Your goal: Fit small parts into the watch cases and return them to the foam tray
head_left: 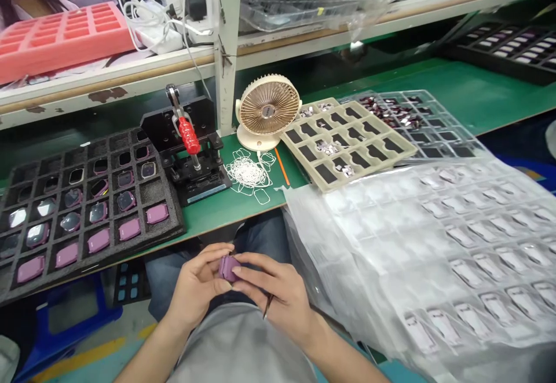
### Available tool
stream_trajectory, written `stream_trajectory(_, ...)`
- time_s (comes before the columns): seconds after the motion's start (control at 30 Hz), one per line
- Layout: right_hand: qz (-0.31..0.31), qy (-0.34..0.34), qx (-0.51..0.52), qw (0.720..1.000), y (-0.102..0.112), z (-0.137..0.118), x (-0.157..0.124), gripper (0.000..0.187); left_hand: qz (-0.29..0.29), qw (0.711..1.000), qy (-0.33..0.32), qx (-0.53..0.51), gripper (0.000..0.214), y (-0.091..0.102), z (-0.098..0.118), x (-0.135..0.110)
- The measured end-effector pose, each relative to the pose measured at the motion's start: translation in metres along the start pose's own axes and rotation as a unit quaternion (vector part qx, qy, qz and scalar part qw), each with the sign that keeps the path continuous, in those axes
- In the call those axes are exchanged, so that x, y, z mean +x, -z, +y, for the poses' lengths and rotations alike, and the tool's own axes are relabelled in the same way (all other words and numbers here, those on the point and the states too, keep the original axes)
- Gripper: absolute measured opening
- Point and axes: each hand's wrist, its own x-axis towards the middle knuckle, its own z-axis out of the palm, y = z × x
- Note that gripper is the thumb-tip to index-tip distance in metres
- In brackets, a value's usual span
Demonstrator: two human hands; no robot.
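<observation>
Above my lap, a small purple watch case [228,267] is held between both hands. My left hand [200,278] grips it from the left with thumb and fingers. From the right, my right hand [271,281] pinches it, fingers across its upper face; a dark ring is on one finger. Fingers cover part of the case, so its far side is hidden. On the bench to the left, a black foam tray [174,223] carries several similar purple cases, some with dark glass faces. A press fixture [197,180] with a red handle [189,135] stands beside that tray.
A small fan [269,108] stands behind a tangle of thin white frames [247,172] and an orange stick [282,167]. Rightward are a beige tray [382,154] of small parts and a plastic-covered tray [391,221]. A shelf post [226,53] rises behind; a pink foam tray [65,38] sits above.
</observation>
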Motion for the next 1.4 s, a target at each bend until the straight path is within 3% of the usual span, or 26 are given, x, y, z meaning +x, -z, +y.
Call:
stream_trajectory(0.27,-0.013,0.021,-0.015,1.0,-0.001,0.002,0.002,0.028,0.023,0.999,-0.024,0.004,0.046,-0.002,-0.001,0.0)
stream_trajectory(0.53,-0.046,0.064,-0.137,0.988,-0.01,0.012,-0.012,0.036,0.022,0.999,-0.034,0.004,0.037,-0.005,-0.002,-0.005)
stream_trajectory(0.63,-0.022,0.058,-0.117,0.991,-0.019,0.017,-0.015,0.04,0.07,0.997,-0.009,0.025,0.034,-0.008,-0.007,-0.008)
stream_trajectory(0.73,0.007,-0.016,-0.08,0.997,-0.024,0.015,-0.011,0.036,0.125,0.992,0.007,0.013,0.03,-0.009,-0.013,-0.008)
stream_trajectory(0.83,-0.037,-0.09,-0.056,0.994,-0.022,0.012,-0.004,0.021,0.119,0.993,-0.004,-0.02,0.029,-0.01,-0.014,-0.005)
stream_trajectory(0.93,-0.108,-0.057,-0.051,0.991,-0.019,0.013,0.001,0.015,0.108,0.994,-0.009,-0.031,0.029,-0.01,-0.012,-0.003)
stream_trajectory(1.07,-0.089,-0.015,-0.035,0.995,-0.023,0.016,0.0,0.014,0.095,0.994,-0.031,-0.044,0.028,-0.008,-0.012,0.0)
stream_trajectory(1.17,-0.076,-0.045,-0.002,0.996,-0.028,0.019,0.0,0.013,0.11,0.991,-0.046,-0.052,0.027,-0.007,-0.016,0.003)
stream_trajectory(1.23,-0.083,-0.099,0.024,0.991,-0.03,0.021,0.002,0.017,0.127,0.991,-0.037,-0.013,0.025,-0.006,-0.018,0.005)
stream_trajectory(1.3,-0.087,-0.178,0.079,0.977,-0.028,0.024,0.008,0.028,0.121,0.986,-0.05,0.104,0.028,-0.004,-0.017,0.008)
stream_trajectory(1.37,-0.091,-0.269,0.179,0.942,-0.026,0.028,0.017,0.043,0.086,0.947,-0.134,0.279,0.035,0.0,-0.013,0.012)
stream_trajectory(1.4,-0.096,-0.312,0.238,0.915,-0.026,0.03,0.021,0.048,0.059,0.908,-0.198,0.363,0.039,0.003,-0.01,0.014)
